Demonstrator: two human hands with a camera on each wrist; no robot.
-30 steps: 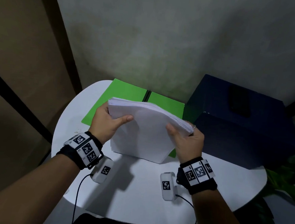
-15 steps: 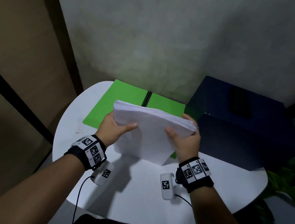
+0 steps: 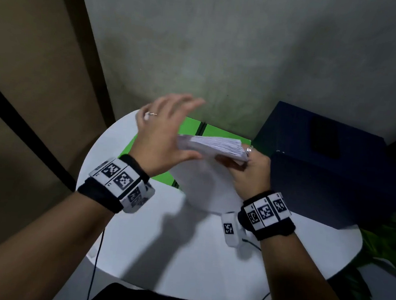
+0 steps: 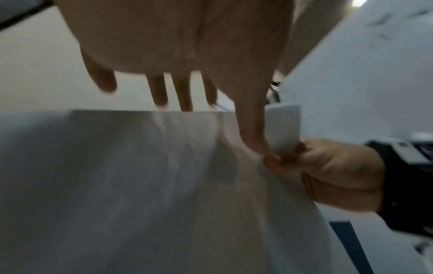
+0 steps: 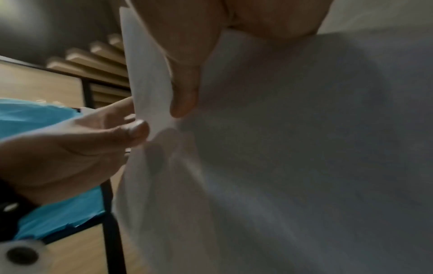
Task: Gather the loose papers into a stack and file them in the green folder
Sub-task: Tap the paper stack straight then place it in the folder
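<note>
A thick stack of white papers (image 3: 203,185) stands on edge on the round white table (image 3: 184,255), in front of the open green folder (image 3: 222,134). My right hand (image 3: 250,170) grips the stack's right side near the top, thumb on the near face (image 5: 182,92). My left hand (image 3: 170,124) hovers over the stack's left top corner with straight, spread fingers (image 4: 161,92). Only its thumb touches the near face of the papers (image 4: 164,185). The stack hides the middle of the folder.
A large dark blue box (image 3: 333,165) stands on the table right beside my right hand. Green plant leaves (image 3: 386,247) reach in past the table's right edge. A grey wall rises just behind the folder. Thin cables hang off the near table edge.
My left hand has let go of the stack's left side and lifted above its top edge with fingers spread. My right hand alone now holds the stack, which has tipped more upright.
</note>
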